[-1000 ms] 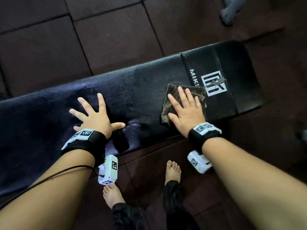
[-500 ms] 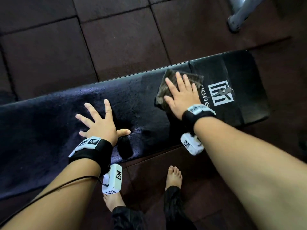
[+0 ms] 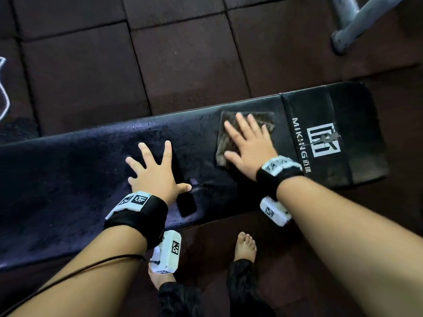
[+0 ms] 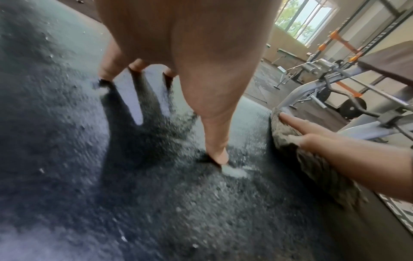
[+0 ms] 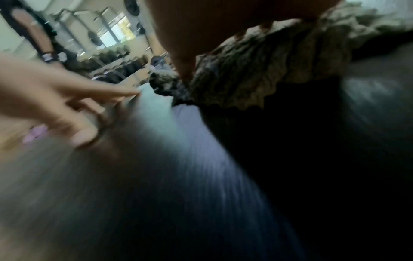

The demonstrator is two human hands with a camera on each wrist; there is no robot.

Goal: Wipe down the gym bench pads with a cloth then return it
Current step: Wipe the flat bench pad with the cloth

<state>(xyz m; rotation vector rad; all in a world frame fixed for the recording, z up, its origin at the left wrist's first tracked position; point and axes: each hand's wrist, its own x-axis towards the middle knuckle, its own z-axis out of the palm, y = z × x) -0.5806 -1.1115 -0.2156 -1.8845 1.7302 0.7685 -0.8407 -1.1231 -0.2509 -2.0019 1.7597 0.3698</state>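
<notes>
The right hand [image 3: 248,147] lies flat with straight, spread fingers [image 3: 242,124] pressing the grey-brown cloth [image 3: 263,121] onto the black bench pad [image 3: 91,170], the desk here. The cloth sits near the far edge, just beside the seam of the end section that bears the white logo [image 3: 324,140]. The left hand [image 3: 155,175] rests palm-down near the pad's middle, fingers splayed and relaxed, holding nothing. Bare feet [image 3: 246,245] stand on the dark tiled floor [image 3: 187,65] below the near edge.

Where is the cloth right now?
In the head view, the cloth lies flat on the bench pad, under the right hand, just left of the white logo.
</notes>
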